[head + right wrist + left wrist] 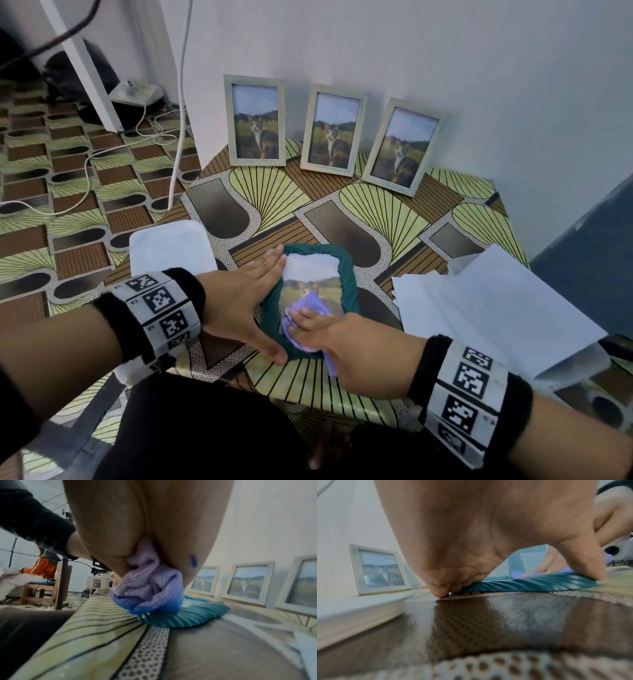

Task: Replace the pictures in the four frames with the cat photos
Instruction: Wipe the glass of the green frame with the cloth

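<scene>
A teal ribbed frame [347,274] lies flat on the patterned table [376,212] with a cat photo [315,277] in it. My left hand [253,301] lies along the frame's left edge, fingers straight and thumb on its near corner; in the left wrist view the thumb [583,563] bears down on the teal frame [530,583]. My right hand [329,339] presses a bunched purple cloth [317,303] onto the glass, and in the right wrist view the cloth [147,588] is tucked between thumb and palm. Three white frames [255,121] [334,132] [402,147] with cat photos lean on the wall.
A white tray [168,246] sits just left of my left hand, at the table's left edge. Loose white paper sheets [496,301] are piled to the right of the teal frame. White cables [178,144] run along the floor and wall on the left.
</scene>
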Demonstrator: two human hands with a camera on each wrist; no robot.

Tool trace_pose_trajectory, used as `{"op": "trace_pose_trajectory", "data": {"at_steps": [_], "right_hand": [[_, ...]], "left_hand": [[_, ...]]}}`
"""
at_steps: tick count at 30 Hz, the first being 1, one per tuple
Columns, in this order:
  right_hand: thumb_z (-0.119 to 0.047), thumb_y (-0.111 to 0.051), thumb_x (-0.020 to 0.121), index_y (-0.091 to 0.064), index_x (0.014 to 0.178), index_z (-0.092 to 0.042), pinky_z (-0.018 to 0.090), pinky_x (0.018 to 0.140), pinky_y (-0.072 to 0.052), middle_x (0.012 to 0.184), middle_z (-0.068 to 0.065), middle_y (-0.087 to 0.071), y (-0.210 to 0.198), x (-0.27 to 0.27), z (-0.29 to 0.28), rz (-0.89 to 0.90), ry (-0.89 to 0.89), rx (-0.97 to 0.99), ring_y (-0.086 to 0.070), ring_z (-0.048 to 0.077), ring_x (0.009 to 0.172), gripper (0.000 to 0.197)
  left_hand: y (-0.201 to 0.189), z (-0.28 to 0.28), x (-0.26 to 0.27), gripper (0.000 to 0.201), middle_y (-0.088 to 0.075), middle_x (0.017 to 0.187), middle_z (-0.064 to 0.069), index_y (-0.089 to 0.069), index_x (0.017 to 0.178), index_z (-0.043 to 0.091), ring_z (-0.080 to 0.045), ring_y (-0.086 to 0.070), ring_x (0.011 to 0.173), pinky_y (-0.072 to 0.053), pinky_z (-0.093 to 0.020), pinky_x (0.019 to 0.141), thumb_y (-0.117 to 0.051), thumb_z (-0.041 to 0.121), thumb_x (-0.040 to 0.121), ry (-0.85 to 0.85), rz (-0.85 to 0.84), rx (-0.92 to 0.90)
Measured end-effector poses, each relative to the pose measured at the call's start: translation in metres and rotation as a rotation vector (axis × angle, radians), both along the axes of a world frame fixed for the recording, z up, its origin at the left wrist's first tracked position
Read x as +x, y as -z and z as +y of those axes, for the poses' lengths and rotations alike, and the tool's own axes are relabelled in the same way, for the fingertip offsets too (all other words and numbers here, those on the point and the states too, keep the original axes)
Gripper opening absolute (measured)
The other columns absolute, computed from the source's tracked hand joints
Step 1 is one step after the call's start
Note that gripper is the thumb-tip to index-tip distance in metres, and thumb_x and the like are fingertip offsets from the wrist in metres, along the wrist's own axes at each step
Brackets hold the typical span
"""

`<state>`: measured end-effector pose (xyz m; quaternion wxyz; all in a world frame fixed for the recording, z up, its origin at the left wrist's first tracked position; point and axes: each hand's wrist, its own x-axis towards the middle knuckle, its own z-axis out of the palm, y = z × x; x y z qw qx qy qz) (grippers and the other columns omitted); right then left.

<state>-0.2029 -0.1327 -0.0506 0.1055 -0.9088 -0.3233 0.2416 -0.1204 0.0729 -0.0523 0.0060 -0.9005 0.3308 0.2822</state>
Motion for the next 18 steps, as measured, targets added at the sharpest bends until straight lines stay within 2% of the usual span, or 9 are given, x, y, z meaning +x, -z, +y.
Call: {"op": "trace_pose_trajectory", "data": {"at_steps": [3, 7, 12, 18], "right_hand": [[0.002, -0.047, 0.088, -0.017, 0.157, -0.020, 0.037, 0.122, -0.018, 0.165, -0.004, -0.001, -0.002, -0.003, -0.010, -0.043, 0.002, -0.082, -0.005, 0.012, 0.151, 0.079], [-0.001, -0.047, 0.089, -0.011, 0.158, -0.022, 0.038, 0.124, -0.007, 0.165, -0.004, 0.004, -0.006, 0.001, -0.022, -0.094, -0.019, -0.259, 0.001, 0.016, 0.152, 0.080], [-0.001, -0.041, 0.091, -0.008, 0.158, -0.019, 0.035, 0.121, 0.004, 0.165, 0.001, 0.006, -0.005, 0.012, -0.030, -0.154, 0.008, -0.310, 0.009, 0.016, 0.151, 0.077], [-0.007, -0.039, 0.095, -0.006, 0.157, -0.012, 0.037, 0.121, 0.002, 0.165, 0.007, 0.005, -0.002, 0.047, -0.020, -0.198, 0.046, -0.363, 0.006, 0.021, 0.152, 0.071]], "left_hand": [[-0.002, 0.000, -0.001, 0.150, 0.043, 0.151, 0.002, 0.033, 0.145, 0.015, -0.007, 0.028, 0.142, 0.009, -0.024, 0.117, -0.052, 0.096, 0.052, -0.011, 0.015, -0.002], [-0.001, 0.000, -0.001, 0.149, 0.044, 0.149, 0.003, 0.034, 0.145, 0.017, -0.007, 0.029, 0.141, 0.008, -0.026, 0.118, -0.052, 0.096, 0.052, -0.013, 0.023, -0.010], [0.001, 0.002, 0.000, 0.147, 0.047, 0.147, 0.004, 0.036, 0.144, 0.018, -0.007, 0.033, 0.139, 0.015, -0.023, 0.113, -0.054, 0.093, 0.055, -0.008, 0.044, -0.028], [0.006, 0.002, 0.003, 0.146, 0.053, 0.143, 0.006, 0.041, 0.140, 0.020, -0.006, 0.041, 0.135, 0.022, -0.020, 0.107, -0.051, 0.096, 0.056, 0.015, 0.045, -0.029]]}}
